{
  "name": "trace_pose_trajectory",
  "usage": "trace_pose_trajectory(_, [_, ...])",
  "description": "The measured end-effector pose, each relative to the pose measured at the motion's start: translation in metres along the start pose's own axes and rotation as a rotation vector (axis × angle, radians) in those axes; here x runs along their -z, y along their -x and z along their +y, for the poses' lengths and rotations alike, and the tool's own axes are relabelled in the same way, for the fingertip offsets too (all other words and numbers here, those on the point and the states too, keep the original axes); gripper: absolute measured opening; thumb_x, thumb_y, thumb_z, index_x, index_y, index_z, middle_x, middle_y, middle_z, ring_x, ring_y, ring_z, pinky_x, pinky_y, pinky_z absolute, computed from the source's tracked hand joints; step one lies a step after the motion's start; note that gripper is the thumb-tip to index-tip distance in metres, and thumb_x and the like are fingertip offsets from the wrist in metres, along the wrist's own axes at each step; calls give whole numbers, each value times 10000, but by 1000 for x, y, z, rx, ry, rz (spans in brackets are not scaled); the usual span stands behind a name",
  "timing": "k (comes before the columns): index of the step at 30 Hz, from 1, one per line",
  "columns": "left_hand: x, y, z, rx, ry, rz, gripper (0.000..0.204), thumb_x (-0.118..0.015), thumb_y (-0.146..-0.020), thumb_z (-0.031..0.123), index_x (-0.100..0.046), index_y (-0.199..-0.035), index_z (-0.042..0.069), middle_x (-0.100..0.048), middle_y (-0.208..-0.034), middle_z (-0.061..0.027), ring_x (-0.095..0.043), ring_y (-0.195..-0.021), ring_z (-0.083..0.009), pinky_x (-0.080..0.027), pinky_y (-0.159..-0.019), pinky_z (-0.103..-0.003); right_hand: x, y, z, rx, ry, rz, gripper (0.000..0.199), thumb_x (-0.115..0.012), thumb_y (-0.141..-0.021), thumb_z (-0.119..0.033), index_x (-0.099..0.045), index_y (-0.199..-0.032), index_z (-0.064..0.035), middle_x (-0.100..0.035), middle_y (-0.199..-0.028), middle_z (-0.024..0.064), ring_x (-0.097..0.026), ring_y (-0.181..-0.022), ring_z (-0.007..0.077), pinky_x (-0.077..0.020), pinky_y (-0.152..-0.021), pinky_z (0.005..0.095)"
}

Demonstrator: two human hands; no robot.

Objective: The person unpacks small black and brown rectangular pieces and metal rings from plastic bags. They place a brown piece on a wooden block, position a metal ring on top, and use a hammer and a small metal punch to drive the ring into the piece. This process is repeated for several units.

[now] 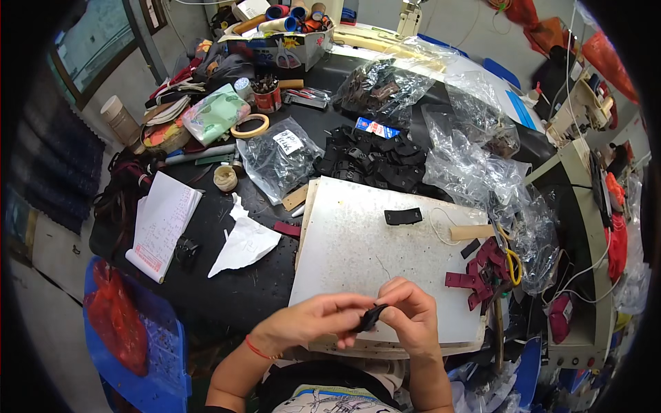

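Note:
Both hands meet over the near edge of a white board. A small black fabric piece is pinched between them, bent or folded. My left hand grips it from the left, fingers closed, a red cord round the wrist. My right hand pinches its other side between thumb and fingers. Farther up the board lies a flat black fabric tab with small marks near its ends. Behind the board is a heap of similar black pieces. Maroon fabric tabs are piled at the board's right edge.
Yellow-handled scissors and a tan strip lie at the right. Clear plastic bags spread behind. On the left are torn white paper, a notebook, a tape roll and a blue chair.

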State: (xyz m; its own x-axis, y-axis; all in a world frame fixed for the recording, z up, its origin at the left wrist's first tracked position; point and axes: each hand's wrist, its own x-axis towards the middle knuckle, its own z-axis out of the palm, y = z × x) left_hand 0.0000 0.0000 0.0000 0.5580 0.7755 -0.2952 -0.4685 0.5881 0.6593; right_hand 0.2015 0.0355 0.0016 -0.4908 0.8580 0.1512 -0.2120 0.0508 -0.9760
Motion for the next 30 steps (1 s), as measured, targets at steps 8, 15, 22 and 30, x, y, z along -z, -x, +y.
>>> trace_pose_trajectory(8, [-27, -1, -21, -313, -331, 450, 245, -590, -930, 144, -571, -1098, -34, -632, -857, -47, -574, -660, -43, -471, -552, -186, -13, -1, 0, 73, 431, 149, 218, -653, -808, 7, -655, -1027, 11, -643, -857, 101, -604, -732, 148, -483, -663, 257])
trace_pose_trajectory(15, [-39, -3, -29, -364, -353, 516, 176, -546, -939, 76, -541, -1074, -37, -626, -823, -55, -579, -626, -58, -466, -525, -188, -19, -5, 6, 156, 458, 171, 111, -646, -834, -12, -657, -942, 12, -634, -826, 99, -579, -694, 137, -456, -609, 245])
trace_pose_trajectory(22, [-36, -19, -38, -681, -810, 697, 134, -572, -898, 22, -570, -1020, -33, -645, -767, -83, -611, -623, -109, -476, -546, -231, -37, -2, 33, 85, 38, 421, 44, -595, -886, -26, -595, -857, 7, -560, -803, 50, -503, -654, 88, -418, -582, 222])
trace_pose_trajectory(30, [-25, -9, -18, -380, -565, 564, 304, -585, -891, 36, -533, -1178, -51, -656, -917, -125, -630, -751, -127, -509, -657, -256, -29, -11, 22, 102, 783, 283, 67, -601, -881, -51, -598, -886, 16, -614, -799, 122, -598, -636, 171, -472, -576, 280])
